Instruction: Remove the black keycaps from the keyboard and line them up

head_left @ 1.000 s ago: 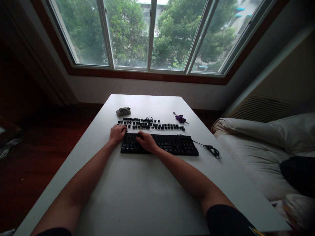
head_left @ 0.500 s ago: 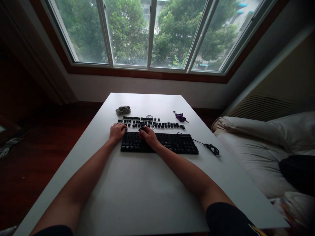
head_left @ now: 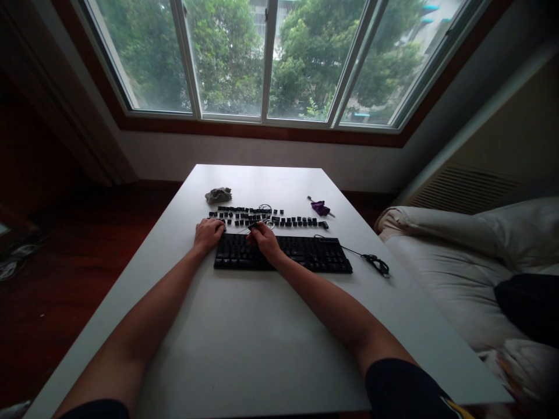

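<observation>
A black keyboard (head_left: pixel 305 254) lies across the white table (head_left: pixel 244 343). Behind it, rows of loose black keycaps (head_left: pixel 288 221) sit on the table. My left hand (head_left: pixel 208 234) rests with curled fingers on the keyboard's far left corner. My right hand (head_left: pixel 264 240) is lifted just over the keyboard's back edge, fingers pinched on a small dark thing with a thin wire part, likely a keycap puller (head_left: pixel 254 226); it is too small to be sure.
A crumpled grey cloth (head_left: pixel 218 195) lies at the back left and a purple tool (head_left: pixel 321 208) at the back right. The keyboard's cable (head_left: pixel 375 265) coils at the right edge. A pale sofa (head_left: pixel 471 273) stands right of the table, windows behind.
My right hand has left the keyboard's left keys, risen toward the loose keycaps and now pinches the small dark thing. My left hand has stayed put.
</observation>
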A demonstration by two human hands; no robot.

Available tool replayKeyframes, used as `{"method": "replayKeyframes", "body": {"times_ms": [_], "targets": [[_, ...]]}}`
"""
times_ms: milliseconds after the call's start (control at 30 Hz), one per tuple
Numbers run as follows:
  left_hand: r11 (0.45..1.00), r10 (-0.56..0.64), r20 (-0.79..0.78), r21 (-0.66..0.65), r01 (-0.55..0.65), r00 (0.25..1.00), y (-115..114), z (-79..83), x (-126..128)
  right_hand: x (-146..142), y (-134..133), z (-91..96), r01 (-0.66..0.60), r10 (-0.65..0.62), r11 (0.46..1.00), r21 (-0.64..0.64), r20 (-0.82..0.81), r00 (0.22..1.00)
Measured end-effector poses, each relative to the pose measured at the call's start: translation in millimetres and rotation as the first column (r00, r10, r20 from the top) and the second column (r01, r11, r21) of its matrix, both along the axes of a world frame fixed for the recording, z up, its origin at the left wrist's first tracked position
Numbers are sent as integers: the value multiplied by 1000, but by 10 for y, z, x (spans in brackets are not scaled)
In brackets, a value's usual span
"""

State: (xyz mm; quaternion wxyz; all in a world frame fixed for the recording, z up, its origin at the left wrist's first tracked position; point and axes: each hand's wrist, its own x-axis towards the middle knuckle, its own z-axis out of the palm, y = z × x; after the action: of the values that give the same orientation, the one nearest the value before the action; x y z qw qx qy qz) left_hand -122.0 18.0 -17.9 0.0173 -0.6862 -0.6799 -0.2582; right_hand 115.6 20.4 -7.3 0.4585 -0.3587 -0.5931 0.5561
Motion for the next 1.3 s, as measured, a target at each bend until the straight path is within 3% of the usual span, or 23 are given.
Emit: {"method": "replayKeyframes", "body": {"times_ms": [700,1033,1133,1300], "targets": [[998,-40,56,59,37,998,-16,10,-12,-6,20,-47,-4,3,1000,-13,-70,998],[998,1,58,67,-4,998,-53,67,48,-3,14,-38,-12,11,1000,-12,-71,997],[991,51,73,120,-60,996,-61,92,40,-1,12,-33,-6,5,1000,-21,-69,998],[952,243,158,151,-266,957,-41,68,-101,6,22,-48,-10,9,1000,-8,-68,998]]}}
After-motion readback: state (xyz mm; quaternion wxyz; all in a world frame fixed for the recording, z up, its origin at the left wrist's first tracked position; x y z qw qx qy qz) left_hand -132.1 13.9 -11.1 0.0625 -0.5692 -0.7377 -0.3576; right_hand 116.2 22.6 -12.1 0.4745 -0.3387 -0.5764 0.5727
